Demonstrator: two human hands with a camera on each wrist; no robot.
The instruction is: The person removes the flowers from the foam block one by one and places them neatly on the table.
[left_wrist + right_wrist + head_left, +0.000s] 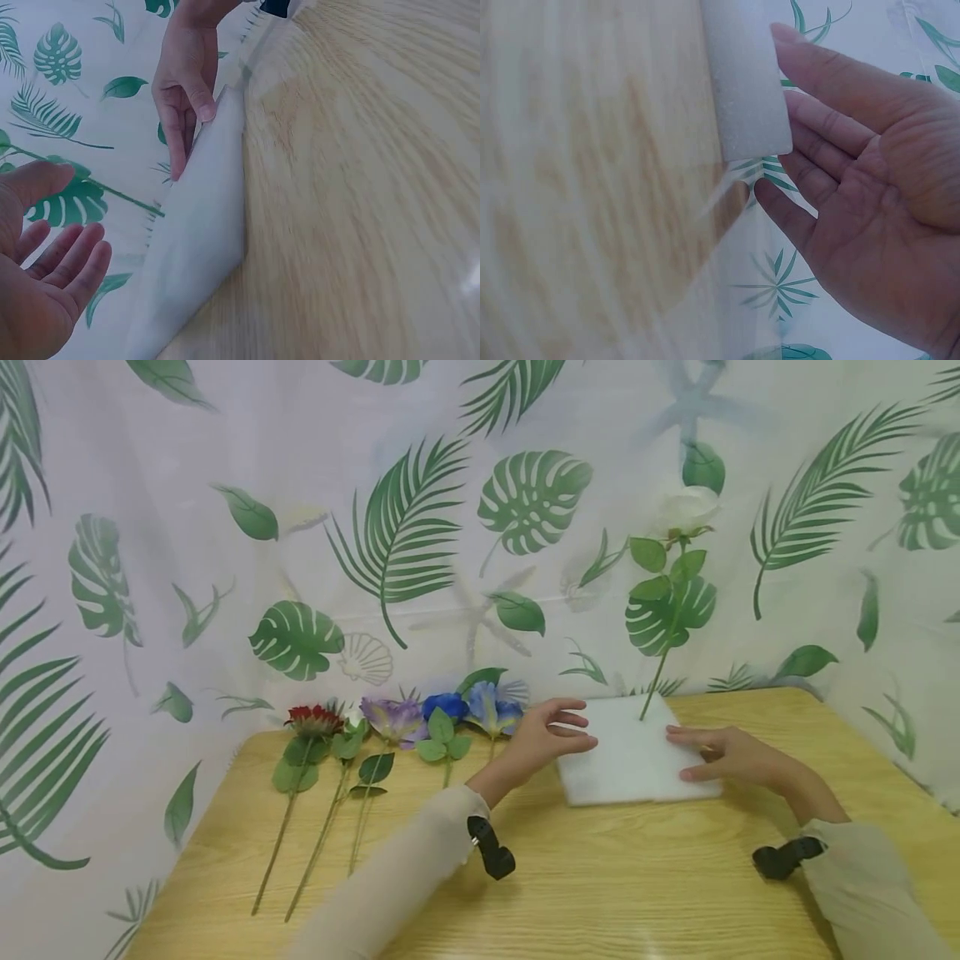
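A white foam board (618, 768) lies on the wooden table, and a white artificial rose (686, 510) stands in it by its green stem, leaning slightly right. My left hand (536, 739) hovers around the board's left edge, fingers spread and loosely bent, holding nothing. In the left wrist view its palm faces the foam across a gap. At the board's right side, my right hand (731, 756) touches it with extended fingertips and thumb. The right wrist view shows those relaxed fingers (821, 127) along the edge and corner of the foam.
Several artificial flowers lie left of the board: a red flower (315, 722), a purple flower (393, 720), a blue rose (446, 706) and a blue-violet flower (493, 710). Behind the table (600, 877) hangs a leaf-patterned curtain (420, 410).
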